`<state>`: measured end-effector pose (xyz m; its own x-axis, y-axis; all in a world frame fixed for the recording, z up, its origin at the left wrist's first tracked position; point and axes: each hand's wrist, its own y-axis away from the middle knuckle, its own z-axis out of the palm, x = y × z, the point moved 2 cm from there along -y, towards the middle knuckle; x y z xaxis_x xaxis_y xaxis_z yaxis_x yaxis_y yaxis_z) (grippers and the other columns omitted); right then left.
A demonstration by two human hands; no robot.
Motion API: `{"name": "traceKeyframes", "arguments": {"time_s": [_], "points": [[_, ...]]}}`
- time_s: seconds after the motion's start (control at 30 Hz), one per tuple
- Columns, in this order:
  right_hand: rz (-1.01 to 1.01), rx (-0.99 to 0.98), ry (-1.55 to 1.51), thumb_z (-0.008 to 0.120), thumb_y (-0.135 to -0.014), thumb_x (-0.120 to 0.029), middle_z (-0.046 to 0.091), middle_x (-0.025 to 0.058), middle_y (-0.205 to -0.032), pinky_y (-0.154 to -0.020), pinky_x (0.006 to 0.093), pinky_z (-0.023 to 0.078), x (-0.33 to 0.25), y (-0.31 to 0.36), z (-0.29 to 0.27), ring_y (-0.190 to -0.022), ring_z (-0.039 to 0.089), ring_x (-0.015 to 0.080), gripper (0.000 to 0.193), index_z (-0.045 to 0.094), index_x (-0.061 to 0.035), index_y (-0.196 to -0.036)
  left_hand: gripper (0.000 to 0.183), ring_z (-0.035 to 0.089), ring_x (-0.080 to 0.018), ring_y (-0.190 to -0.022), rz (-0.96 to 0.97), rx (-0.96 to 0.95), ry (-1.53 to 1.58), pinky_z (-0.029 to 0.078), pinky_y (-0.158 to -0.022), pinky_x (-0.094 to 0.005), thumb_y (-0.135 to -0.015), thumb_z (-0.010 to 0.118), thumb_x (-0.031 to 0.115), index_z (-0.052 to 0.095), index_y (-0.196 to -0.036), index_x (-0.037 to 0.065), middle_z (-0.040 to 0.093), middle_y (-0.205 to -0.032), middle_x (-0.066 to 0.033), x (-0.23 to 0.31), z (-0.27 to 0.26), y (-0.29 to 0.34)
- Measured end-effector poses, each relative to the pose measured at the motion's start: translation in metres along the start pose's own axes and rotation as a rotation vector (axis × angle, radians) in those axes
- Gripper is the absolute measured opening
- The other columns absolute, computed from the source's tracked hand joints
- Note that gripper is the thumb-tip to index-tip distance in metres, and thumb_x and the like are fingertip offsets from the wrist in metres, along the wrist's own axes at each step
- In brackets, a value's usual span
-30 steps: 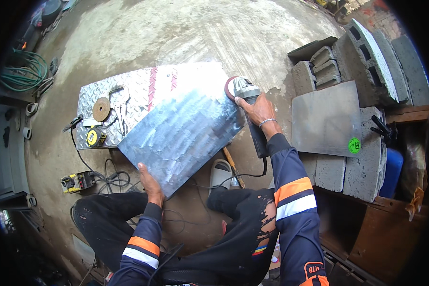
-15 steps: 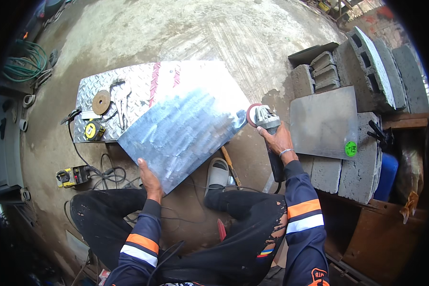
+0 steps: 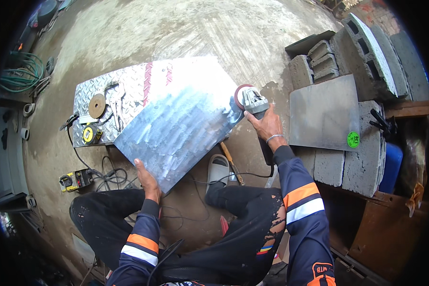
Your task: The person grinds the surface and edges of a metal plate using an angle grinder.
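A bare, brushed-looking metal sheet [image 3: 171,138] lies at a slant in front of me on top of a diamond-patterned metal plate [image 3: 128,76]. My left hand [image 3: 150,182] grips the sheet's near edge, its thumb on the upper face and the other fingers hidden. In my right hand [image 3: 268,127] is an angle grinder [image 3: 256,106], wrapped by my fingers. Its reddish-rimmed disc [image 3: 239,99] overlaps the sheet's right corner; I cannot tell whether it touches. A power cord [image 3: 252,175] runs from the grinder's rear end toward my legs.
On the patterned plate are a brown disc [image 3: 97,106], locking pliers [image 3: 115,102] and a tape measure [image 3: 91,134]. A yellow-black power device [image 3: 75,180] and a hammer [image 3: 231,163] lie on the floor. Concrete blocks [image 3: 329,166] at right carry another metal sheet [image 3: 325,112].
My right hand has brought the grinder left, so its disc now covers more of the sheet's right corner. My left hand keeps its grip. The whole view has shifted slightly.
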<state>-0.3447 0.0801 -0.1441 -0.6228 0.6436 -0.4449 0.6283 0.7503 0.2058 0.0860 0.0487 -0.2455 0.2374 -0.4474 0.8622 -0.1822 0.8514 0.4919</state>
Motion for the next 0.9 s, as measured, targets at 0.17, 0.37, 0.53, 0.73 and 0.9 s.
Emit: {"name": "traceKeyframes", "arguments": {"time_s": [0.17,0.37,0.53,0.73,0.9], "points": [[-0.022,0.001,0.055,0.075,-0.078,-0.063,0.069,0.0339,-0.091,-0.079,0.0546,0.054,0.003,0.001,0.004,-0.088,0.069,0.0505,0.083,0.045,0.0050,-0.115,0.090,0.056,-0.0270,-0.126,0.037,0.013,-0.057,0.041,-0.109,-0.0374,-0.098,0.044,0.071,0.042,-0.147,-0.004,0.054,-0.142,-0.0142,-0.006,-0.007,-0.005],[-0.167,-0.098,0.048,0.075,-0.078,-0.063,0.069,0.0336,-0.090,-0.078,0.0534,0.055,-0.024,0.011,0.013,-0.088,0.069,0.0500,0.086,0.043,0.0044,-0.121,0.082,0.054,-0.0254,-0.126,0.047,-0.002,0.005,0.038,-0.110,-0.0360,-0.103,0.042,0.063,0.042,-0.146,-0.007,0.053,-0.142,-0.0158,0.001,-0.012,-0.005],[0.016,0.008,-0.010,0.075,-0.079,-0.063,0.069,0.0340,-0.095,-0.082,0.0523,0.055,-0.003,-0.002,0.005,-0.092,0.069,0.0492,0.088,0.043,0.0065,-0.123,0.082,0.053,-0.0252,-0.127,0.091,0.051,-0.127,0.038,-0.110,-0.0355,-0.104,0.040,0.063,0.042,-0.146,-0.007,0.052,-0.143,-0.0158,0.012,0.011,0.010],[-0.156,-0.092,0.051,0.075,-0.078,-0.063,0.068,0.0336,-0.088,-0.078,0.0527,0.055,-0.028,0.017,0.020,-0.086,0.070,0.0487,0.088,0.043,0.0064,-0.121,0.088,0.047,-0.0259,-0.135,0.028,-0.029,-0.032,0.033,-0.115,-0.0362,-0.101,0.041,0.068,0.038,-0.151,-0.005,0.048,-0.149,-0.0139,0.008,0.000,0.002],[-0.207,-0.096,0.040,0.074,-0.078,-0.063,0.068,0.0336,-0.086,-0.078,0.0529,0.055,-0.031,0.014,0.020,-0.085,0.070,0.0485,0.088,0.042,0.0065,-0.122,0.089,0.049,-0.0264,-0.133,0.024,-0.010,-0.075,0.034,-0.114,-0.0364,-0.100,0.041,0.069,0.038,-0.151,-0.004,0.049,-0.148,-0.0139,0.002,-0.001,0.000]]}}
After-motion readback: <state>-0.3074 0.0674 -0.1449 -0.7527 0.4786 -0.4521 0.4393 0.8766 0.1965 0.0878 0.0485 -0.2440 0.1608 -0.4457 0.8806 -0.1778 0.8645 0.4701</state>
